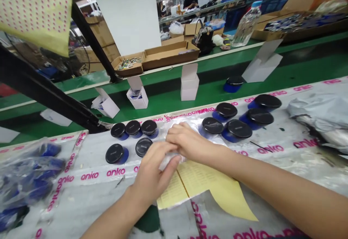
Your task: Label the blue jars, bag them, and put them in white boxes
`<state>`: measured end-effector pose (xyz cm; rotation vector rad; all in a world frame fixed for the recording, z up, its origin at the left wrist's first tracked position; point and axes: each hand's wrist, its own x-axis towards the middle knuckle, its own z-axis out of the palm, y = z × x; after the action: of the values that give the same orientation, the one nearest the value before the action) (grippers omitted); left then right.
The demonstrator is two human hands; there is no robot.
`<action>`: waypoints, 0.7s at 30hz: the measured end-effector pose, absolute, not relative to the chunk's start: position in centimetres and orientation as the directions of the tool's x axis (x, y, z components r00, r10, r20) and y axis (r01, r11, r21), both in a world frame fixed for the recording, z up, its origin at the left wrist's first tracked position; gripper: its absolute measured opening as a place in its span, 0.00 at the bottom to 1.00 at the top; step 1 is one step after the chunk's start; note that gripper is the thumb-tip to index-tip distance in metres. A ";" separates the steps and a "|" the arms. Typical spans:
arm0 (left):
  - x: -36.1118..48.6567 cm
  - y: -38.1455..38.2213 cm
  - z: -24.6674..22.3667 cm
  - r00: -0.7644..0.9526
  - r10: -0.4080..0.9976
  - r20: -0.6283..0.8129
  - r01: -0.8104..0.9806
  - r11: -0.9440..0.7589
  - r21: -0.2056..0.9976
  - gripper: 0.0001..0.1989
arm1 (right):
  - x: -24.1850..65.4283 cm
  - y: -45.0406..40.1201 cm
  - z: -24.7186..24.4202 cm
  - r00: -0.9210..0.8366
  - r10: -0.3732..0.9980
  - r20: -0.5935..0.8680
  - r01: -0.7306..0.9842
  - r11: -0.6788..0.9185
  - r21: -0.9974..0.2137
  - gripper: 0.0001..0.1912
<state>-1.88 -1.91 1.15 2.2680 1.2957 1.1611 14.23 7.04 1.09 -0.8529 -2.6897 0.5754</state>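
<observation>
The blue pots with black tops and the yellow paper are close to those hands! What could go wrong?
The left hand is right beside one black-topped pot and might bump it. Another pot is near the right hand, so it could get nudged too. The yellow paper lies below the hands and might crease.

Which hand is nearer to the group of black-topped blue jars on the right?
Right. The right hand is just to the left of the black-topped blue jars; the left hand is farther left and closer to the person.
</observation>
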 end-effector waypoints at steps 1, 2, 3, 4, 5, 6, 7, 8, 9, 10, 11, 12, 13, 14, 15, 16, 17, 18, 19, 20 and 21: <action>-2.0 -1.9 1.0 0.242 0.846 0.476 0.617 -0.512 0.598 0.11 | 14.8 6.9 1.3 -0.788 0.601 0.135 0.490 0.745 -0.453 0.07; -2.0 -1.9 0.8 0.217 0.869 0.444 0.639 -0.470 0.609 0.15 | 15.4 6.8 1.4 -0.781 0.608 0.145 0.486 0.737 -0.470 0.08; -2.0 -2.0 0.7 0.197 0.892 0.407 0.653 -0.429 0.624 0.19 | 16.0 6.7 1.7 -0.771 0.617 0.160 0.474 0.723 -0.502 0.08; -2.0 -2.0 0.6 0.180 0.913 0.366 0.654 -0.389 0.649 0.21 | 16.5 6.6 1.9 -0.758 0.627 0.180 0.450 0.703 -0.551 0.09; -1.9 -2.0 0.5 0.165 0.931 0.325 0.640 -0.352 0.683 0.23 | 17.0 6.5 2.0 -0.740 0.639 0.208 0.413 0.676 -0.610 0.09; -1.9 -2.1 0.5 0.152 0.944 0.292 0.607 -0.322 0.726 0.25 | 17.3 6.4 2.2 -0.719 0.652 0.241 0.362 0.646 -0.672 0.10; -1.8 -2.1 0.6 0.138 0.956 0.261 0.559 -0.292 0.776 0.25 | 17.6 6.3 2.3 -0.694 0.666 0.272 0.305 0.615 -0.727 0.10; -1.8 -2.0 0.7 0.126 0.966 0.225 0.497 -0.258 0.828 0.26 | 17.7 6.2 2.5 -0.668 0.682 0.297 0.254 0.585 -0.770 0.09; -1.8 -2.0 0.9 0.118 0.975 0.186 0.428 -0.219 0.877 0.26 | 17.8 6.2 2.6 -0.643 0.700 0.311 0.223 0.559 -0.799 0.09; -1.8 -1.9 1.2 0.109 0.983 0.145 0.361 -0.175 0.916 0.25 | 17.8 6.1 2.7 -0.614 0.724 0.314 0.209 0.532 -0.820 0.08; -1.7 -1.9 1.4 0.095 0.990 0.101 0.304 -0.126 0.944 0.22 | 17.8 6.0 2.7 -0.584 0.751 0.309 0.211 0.508 -0.835 0.07; -1.7 -1.8 1.7 0.072 0.996 0.058 0.258 -0.075 0.963 0.19 | 17.8 5.8 2.8 -0.554 0.774 0.307 0.224 0.493 -0.840 0.07; -1.6 -1.7 1.9 0.041 0.999 0.016 0.220 -0.024 0.975 0.17 | 17.8 5.6 2.9 -0.530 0.786 0.319 0.240 0.499 -0.832 0.07; -1.5 -1.6 2.1 0.005 1.000 -0.022 0.189 0.020 0.982 0.15 | 17.7 5.4 2.9 -0.516 0.782 0.349 0.254 0.529 -0.810 0.07; -1.4 -1.6 2.2 -0.027 0.998 -0.051 0.159 0.054 0.986 0.14 | 17.7 5.2 2.8 -0.511 0.765 0.393 0.261 0.574 -0.777 0.08; -1.4 -1.5 2.3 -0.042 0.997 -0.071 0.131 0.076 0.988 0.12 | 17.7 5.1 2.8 -0.507 0.741 0.439 0.263 0.619 -0.740 0.09; -1.3 -1.5 2.4 -0.043 0.996 -0.080 0.109 0.084 0.991 0.10 | 17.6 4.9 2.7 -0.499 0.721 0.480 0.263 0.654 -0.709 0.10; -1.3 -1.5 2.3 -0.036 0.996 -0.083 0.096 0.086 0.992 0.07 | 17.6 4.8 2.7 -0.483 0.709 0.514 0.262 0.677 -0.688 0.11; -1.2 -1.5 2.3 -0.022 0.996 -0.085 0.088 0.087 0.992 0.06 | 17.6 4.7 2.6 -0.457 0.709 0.536 0.264 0.684 -0.680 0.11; -1.3 -1.5 2.3 -0.005 0.996 -0.087 0.078 0.087 0.993 0.09 | 17.6 4.6 2.6 -0.424 0.719 0.550 0.268 0.680 -0.682 0.11; -1.3 -1.4 2.3 0.010 0.997 -0.078 0.062 0.077 0.995 0.13 | 17.6 4.6 2.7 -0.384 0.736 0.557 0.269 0.667 -0.695 0.11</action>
<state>-1.34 -1.43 2.25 1.2020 1.2812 1.1132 17.61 4.55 2.70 -0.7833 -1.9520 0.6331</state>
